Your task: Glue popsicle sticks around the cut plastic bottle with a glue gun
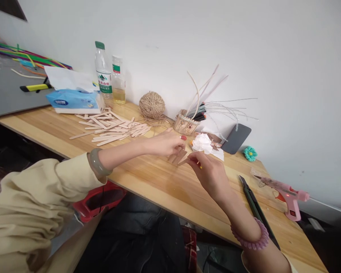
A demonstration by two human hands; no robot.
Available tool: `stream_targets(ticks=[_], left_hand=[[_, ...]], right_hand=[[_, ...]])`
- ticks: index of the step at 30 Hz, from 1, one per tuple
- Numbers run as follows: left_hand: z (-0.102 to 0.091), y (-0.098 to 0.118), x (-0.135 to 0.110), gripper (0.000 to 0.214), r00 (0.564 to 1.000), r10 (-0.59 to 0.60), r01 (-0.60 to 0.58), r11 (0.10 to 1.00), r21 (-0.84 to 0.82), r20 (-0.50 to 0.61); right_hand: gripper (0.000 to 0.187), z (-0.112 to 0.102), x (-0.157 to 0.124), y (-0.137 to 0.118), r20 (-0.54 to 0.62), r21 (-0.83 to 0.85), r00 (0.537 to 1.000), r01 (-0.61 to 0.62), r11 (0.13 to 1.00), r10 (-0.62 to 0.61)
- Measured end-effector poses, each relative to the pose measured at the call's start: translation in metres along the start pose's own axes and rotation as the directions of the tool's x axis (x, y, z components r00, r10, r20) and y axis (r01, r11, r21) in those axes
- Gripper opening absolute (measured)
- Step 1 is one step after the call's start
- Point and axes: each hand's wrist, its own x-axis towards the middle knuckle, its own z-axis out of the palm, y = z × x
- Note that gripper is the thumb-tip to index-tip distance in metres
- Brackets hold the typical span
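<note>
The left hand [165, 144], half closed, held wooden sticks [176, 156] against the table [147, 178]. The right hand [210, 172] pinched a single stick [185, 162].

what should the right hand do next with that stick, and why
Probably lay the loose stick flush against the row of sticks on the table. The left hand seems to press that row flat, and the right hand pinches the stick at an angle, its end at the row's edge.
</note>
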Motion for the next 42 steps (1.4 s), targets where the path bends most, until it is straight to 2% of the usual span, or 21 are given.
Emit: stream_targets(ticks=[6, 12, 19, 23, 31, 42], left_hand=[[-0.002, 0.002, 0.000, 0.020, 0.999, -0.024, 0.025, 0.999, -0.033, 0.033], [-0.003, 0.002, 0.000, 0.021, 0.999, -0.036, 0.037, 0.999, -0.027, 0.036], [-0.004, 0.000, 0.000, 0.016, 0.999, -0.018, 0.021, 0.998, -0.061, 0.041], [-0.003, -0.002, 0.000, 0.015, 1.000, 0.012, -0.010, 0.998, -0.069, 0.023], [-0.005, -0.002, 0.005, 0.019, 0.995, -0.027, 0.035, 0.996, -0.086, 0.092], [-0.002, -0.008, 0.007, 0.016, 0.996, -0.007, 0.017, 0.994, -0.105, 0.093]], right_hand=[[0.016, 0.001, 0.002, 0.006, 0.020, 0.057, 0.997, -0.074, 0.996, 0.073], [0.017, 0.002, 0.003, 0.007, 0.007, 0.100, 0.997, -0.082, 0.992, 0.082], [0.009, 0.001, 0.004, 0.011, 0.049, 0.131, 0.993, -0.115, 0.985, 0.109], [0.011, 0.001, 0.005, 0.010, 0.035, 0.134, 0.996, -0.087, 0.987, 0.083], [0.010, 0.003, 0.007, 0.012, 0.031, 0.100, 0.999, -0.043, 0.994, 0.040], [0.012, 0.007, 0.012, 0.014, -0.017, 0.054, 0.999, 0.033, 0.998, -0.032]])
